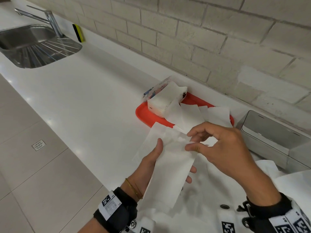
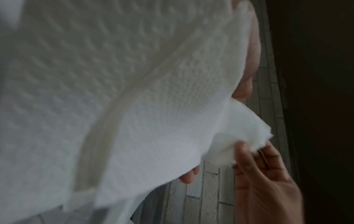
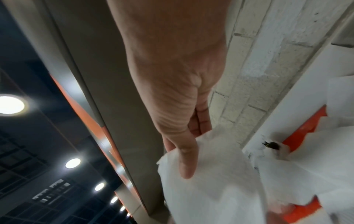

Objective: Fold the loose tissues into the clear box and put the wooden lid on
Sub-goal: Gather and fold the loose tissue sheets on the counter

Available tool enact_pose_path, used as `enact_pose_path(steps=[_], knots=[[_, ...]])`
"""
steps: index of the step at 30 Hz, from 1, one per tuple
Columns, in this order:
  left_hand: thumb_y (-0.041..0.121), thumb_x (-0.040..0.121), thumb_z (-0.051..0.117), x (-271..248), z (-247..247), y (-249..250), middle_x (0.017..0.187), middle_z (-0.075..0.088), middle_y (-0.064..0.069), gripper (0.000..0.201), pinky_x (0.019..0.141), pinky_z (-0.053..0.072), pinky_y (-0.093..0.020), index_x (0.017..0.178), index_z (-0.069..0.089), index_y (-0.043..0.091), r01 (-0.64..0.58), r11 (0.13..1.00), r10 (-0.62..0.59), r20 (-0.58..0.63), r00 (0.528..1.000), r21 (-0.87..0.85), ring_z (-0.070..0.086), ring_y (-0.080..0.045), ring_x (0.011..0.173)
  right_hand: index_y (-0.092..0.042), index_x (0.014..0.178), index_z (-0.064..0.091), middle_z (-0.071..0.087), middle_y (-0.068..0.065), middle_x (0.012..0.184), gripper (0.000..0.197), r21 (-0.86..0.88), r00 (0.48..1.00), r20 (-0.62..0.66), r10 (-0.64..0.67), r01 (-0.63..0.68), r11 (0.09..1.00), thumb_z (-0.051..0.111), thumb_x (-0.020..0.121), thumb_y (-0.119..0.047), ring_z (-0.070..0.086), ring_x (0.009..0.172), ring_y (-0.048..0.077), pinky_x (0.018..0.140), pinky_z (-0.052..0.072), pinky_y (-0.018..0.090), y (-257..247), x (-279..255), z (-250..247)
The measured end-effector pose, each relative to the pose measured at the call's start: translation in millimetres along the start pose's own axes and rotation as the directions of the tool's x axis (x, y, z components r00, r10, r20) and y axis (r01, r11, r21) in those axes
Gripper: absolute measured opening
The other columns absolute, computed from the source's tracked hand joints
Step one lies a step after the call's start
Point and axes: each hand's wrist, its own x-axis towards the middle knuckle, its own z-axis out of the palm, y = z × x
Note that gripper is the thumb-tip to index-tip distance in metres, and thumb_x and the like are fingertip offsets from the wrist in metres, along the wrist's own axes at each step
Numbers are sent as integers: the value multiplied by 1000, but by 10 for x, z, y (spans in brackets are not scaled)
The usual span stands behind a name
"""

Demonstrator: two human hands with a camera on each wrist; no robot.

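White counter [image 1: 84, 98], steel sink [image 1: 30, 46], pale brick wall [image 1: 202, 39].

Soft white embossed paper tissue [image 1: 170, 167], dimpled and matt, glossy smooth white countertop [image 1: 80, 101], shiny orange plastic tray [image 1: 144, 115], brushed steel sink [image 1: 33, 47] far left, rough painted white brick wall [image 1: 202, 39], clear glossy plastic box [image 1: 272, 140] right

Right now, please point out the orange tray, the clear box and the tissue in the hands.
orange tray [image 1: 143, 115], head view, bare left rim.
clear box [image 1: 269, 140], head view, inner wall.
tissue [image 1: 170, 165], head view, middle of sheet, between the two hands.
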Motion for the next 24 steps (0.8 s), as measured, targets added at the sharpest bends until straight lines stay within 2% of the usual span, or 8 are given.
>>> enact_pose_path(steps=[2,5,8,10,13,17,21,24], knots=[[83,97,23,-6,-25,-10,138,54,-28,92,92,47,-51,153,52,17,-11,999,9,-30,1000,-45,58,-43,112,-34,90,78,72,-15,82,29,-3,992,122,32,-32,999,93,73,-17,68,87,8,72,44,4,-112,-56,-124],[79,100,28,-23,-7,-3,131,63,-24,84,91,51,-50,147,60,17,-38,997,29,-127,991,-68,63,-42,108,-36,81,78,71,-12,87,19,-13,944,328,-19,25,1000,90,78,-21,70,83,9,69,46,9,-322,-114,-342],[74,104,19,-8,-21,-12,122,71,-17,84,97,45,-51,137,69,15,-58,998,58,-170,984,7,65,-36,106,-33,80,79,72,-14,90,22,121,817,574,-56,-16,993,90,81,-14,73,78,11,74,55,21,-519,-133,-553],[72,104,13,12,-7,-18,118,72,-16,88,97,40,-51,130,71,12,-40,998,49,-178,983,51,65,-36,104,-29,84,80,73,-14,91,16,173,754,652,-80,-45,984,90,81,-16,72,78,14,75,59,27,-593,-96,-622],[71,102,37,26,36,-38,125,59,-24,79,107,32,-60,134,61,3,-37,999,40,-126,991,28,50,-46,117,-32,80,79,72,-8,88,16,72,811,584,31,-91,993,93,75,-27,70,77,16,76,60,32,-516,39,-479],[71,90,63,-18,131,-13,142,60,-14,79,120,34,-54,151,56,20,-40,999,41,-110,993,18,55,-35,130,-39,74,75,68,-17,86,25,-159,899,408,157,-100,982,94,75,-23,64,76,2,67,46,12,-234,150,-101],[60,102,38,-42,166,-3,139,67,-5,59,112,49,-39,149,58,31,-42,999,43,-118,992,14,65,-23,126,-38,87,76,69,-14,82,28,-171,927,315,202,-153,973,93,77,-19,64,83,2,73,49,11,-112,124,76],[62,101,47,-69,171,-4,139,68,-7,57,112,50,-41,148,59,32,-49,999,49,-96,994,8,67,-24,125,-38,97,75,69,-11,83,36,-98,938,243,246,-229,969,93,76,-16,66,79,5,76,54,14,-84,99,125]])
